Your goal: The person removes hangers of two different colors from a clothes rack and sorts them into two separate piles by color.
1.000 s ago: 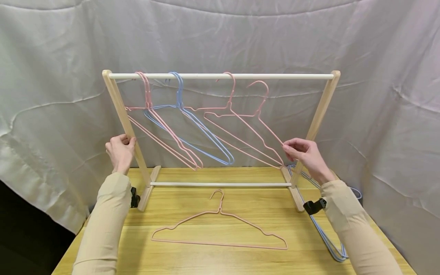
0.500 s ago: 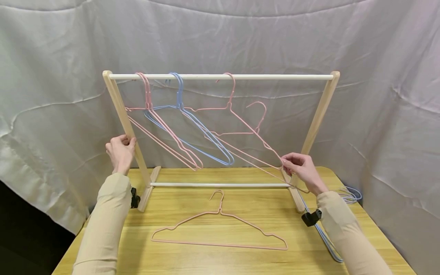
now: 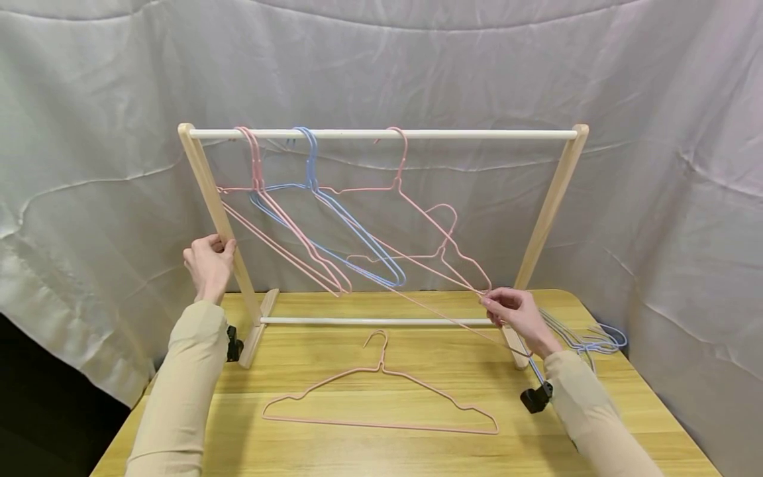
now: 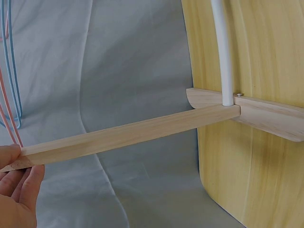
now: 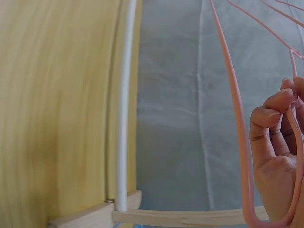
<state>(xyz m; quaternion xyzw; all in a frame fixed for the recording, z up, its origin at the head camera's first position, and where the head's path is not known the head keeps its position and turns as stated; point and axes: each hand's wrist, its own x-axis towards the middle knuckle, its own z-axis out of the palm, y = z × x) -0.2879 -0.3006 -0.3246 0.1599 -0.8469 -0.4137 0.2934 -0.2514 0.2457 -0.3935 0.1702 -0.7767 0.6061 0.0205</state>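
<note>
Pink hanger, hook below the upper white rail: head view, our right hand pinches its side, our left hand grips a wooden post. Left wrist view: we clasp that post. Right wrist view: the hanger between our fingertips.

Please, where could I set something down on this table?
Bare: the table in front of the lying pink hanger, and between its left shoulder and the lower bar. Crowded: around the right hand and blue hangers.

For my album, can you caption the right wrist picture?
Right hand pinching a pink wire hanger near a tabletop clothes rack.
</note>
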